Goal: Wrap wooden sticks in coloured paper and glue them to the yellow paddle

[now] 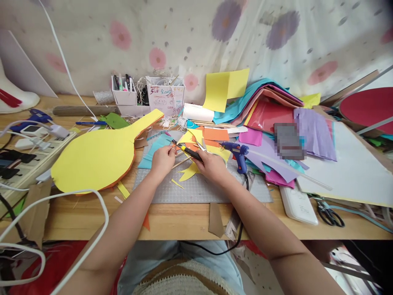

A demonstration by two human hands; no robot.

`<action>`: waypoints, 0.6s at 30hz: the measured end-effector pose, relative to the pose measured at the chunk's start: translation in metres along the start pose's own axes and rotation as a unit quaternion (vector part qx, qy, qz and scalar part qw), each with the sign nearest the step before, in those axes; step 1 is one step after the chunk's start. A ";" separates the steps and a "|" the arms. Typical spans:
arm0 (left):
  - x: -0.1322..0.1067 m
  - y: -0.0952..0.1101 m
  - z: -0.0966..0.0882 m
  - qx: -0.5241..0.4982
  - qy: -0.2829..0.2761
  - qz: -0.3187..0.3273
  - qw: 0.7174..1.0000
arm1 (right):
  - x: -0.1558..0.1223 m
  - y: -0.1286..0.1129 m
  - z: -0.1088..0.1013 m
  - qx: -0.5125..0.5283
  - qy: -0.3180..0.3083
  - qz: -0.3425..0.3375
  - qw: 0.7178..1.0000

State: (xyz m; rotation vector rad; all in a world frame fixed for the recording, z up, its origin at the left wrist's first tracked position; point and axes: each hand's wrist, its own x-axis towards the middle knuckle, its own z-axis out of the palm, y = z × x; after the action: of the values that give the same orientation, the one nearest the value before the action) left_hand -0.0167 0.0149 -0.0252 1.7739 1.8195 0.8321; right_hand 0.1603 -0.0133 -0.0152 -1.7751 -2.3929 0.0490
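Note:
My right hand (211, 164) is closed around a black and yellow utility knife (192, 153), whose front end points up and left. Close to that end, my left hand (163, 159) pinches finger and thumb together; what sits in the pinch is too small to make out. Thin wooden sticks (181, 162) show between the two hands. Beneath them is a grey cutting mat (196, 196) strewn with yellow paper scraps (189, 172), orange paper (216, 134) and a blue paper piece (156, 150). Scissors (201, 145) lie partly hidden beyond my right hand.
A large yellow guitar-like cutout (92, 157) lies at left, by a power strip (58, 155). Right of the mat edge are a blue glue gun (239, 155), a white power bank (297, 207) and black-handled scissors (330, 214). Coloured sheets (270, 108) pile up behind.

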 end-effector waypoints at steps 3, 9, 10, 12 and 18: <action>-0.001 0.003 -0.002 0.023 0.014 0.000 1.000 | -0.001 0.001 0.000 -0.004 0.003 0.001 1.000; -0.004 0.006 -0.002 0.087 0.025 0.009 0.996 | 0.002 -0.004 0.000 -0.011 0.009 0.005 1.000; -0.004 0.005 -0.002 0.091 0.026 0.010 0.995 | 0.001 -0.004 0.000 -0.009 0.009 0.004 1.000; -0.004 0.005 -0.004 0.089 0.031 0.012 0.995 | -0.001 -0.002 0.000 -0.003 0.010 0.002 1.000; -0.005 0.008 -0.005 0.128 0.039 0.008 0.991 | -0.001 -0.005 0.000 -0.010 0.011 0.009 1.000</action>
State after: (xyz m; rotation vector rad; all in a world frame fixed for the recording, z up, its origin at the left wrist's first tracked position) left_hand -0.0145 0.0095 -0.0169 1.9374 2.0433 0.7072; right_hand 0.1557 -0.0161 -0.0147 -1.7952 -2.3710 0.0080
